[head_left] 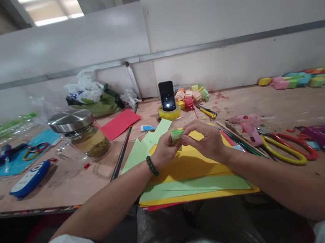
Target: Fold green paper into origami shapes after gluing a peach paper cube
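Observation:
Between both hands is a small folded piece of light green paper (176,134), held above a stack of coloured sheets. My left hand (165,149), with a dark green bead bracelet (152,166) at the wrist, is closed around its left side. The fingertips of my right hand (207,139) pinch its right edge. Below lie yellow sheets (190,168) and light green sheets (187,188) in a pile at the table's front edge. A light green strip (162,130) rests just behind my left hand.
At left stand a lidded glass jar (85,137), a blue-white device (31,179) and red paper (121,124). A phone (167,96) leans upright in a tape roll (170,113), near folded paper pieces (189,95) and a cutter (207,111). Rightward lie a pink glue gun (250,127) and scissors (288,154).

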Motion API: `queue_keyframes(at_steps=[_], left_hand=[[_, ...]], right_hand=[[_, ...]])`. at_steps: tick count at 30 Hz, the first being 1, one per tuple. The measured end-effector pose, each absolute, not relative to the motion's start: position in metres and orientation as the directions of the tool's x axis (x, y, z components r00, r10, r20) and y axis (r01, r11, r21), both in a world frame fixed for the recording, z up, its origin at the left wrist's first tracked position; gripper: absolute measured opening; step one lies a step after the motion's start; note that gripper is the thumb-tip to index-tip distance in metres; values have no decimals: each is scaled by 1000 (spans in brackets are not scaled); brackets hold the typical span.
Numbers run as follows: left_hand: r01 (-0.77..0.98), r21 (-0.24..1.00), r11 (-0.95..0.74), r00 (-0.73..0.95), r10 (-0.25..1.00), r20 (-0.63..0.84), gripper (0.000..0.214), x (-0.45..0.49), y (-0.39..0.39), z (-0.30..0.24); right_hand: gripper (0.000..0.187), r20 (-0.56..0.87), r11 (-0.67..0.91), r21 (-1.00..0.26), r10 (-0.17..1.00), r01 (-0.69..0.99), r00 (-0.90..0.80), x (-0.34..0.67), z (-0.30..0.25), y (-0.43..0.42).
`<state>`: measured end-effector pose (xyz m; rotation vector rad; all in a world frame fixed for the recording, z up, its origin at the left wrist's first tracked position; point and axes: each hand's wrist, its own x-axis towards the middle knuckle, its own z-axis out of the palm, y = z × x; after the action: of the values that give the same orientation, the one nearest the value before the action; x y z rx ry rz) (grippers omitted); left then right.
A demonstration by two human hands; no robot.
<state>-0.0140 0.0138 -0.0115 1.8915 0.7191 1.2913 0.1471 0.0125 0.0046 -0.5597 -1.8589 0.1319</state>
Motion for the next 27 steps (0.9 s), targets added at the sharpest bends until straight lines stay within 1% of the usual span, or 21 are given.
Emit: queue_keyframes(at_steps=[3,7,9,12,15,17,20,22,25,27], left_hand=[[28,837,-546,354,789,503,49,-15,11,-10],[-7,871,-492,396,798,454,48,-16,8,-7],[10,862,-508,398,792,462,49,-16,8,-7],[36,847,-530,394,786,476,49,-15,11,-8],[30,846,-532,401,782,478,48,-16,13,-9],[31,842,-538,405,777,481,47,-17,13,-8],[51,822,-567,413,762,499,48,-17,12,-5],[63,806,-589,409,752,517,48,-17,11,-4],[56,815,-577,403,760,510,50,-16,10,-5],[48,838,-543,417,773,478,50,-16,10,-5]], right_hand=[[11,861,873,-364,448,324,-242,148,5,12],[11,842,856,-407,487,317,-233,149,6,12],[11,826,840,-442,518,313,-222,149,5,12],[9,790,799,-532,587,281,-176,148,3,12],[19,769,772,-589,626,239,-130,147,1,12],[19,780,781,-573,613,250,-129,147,1,11],[14,812,817,-506,559,276,-166,148,3,10],[15,825,836,-470,530,284,-196,149,3,9],[22,805,829,-481,547,287,-230,150,2,10],[21,788,815,-497,568,297,-238,150,2,11]])
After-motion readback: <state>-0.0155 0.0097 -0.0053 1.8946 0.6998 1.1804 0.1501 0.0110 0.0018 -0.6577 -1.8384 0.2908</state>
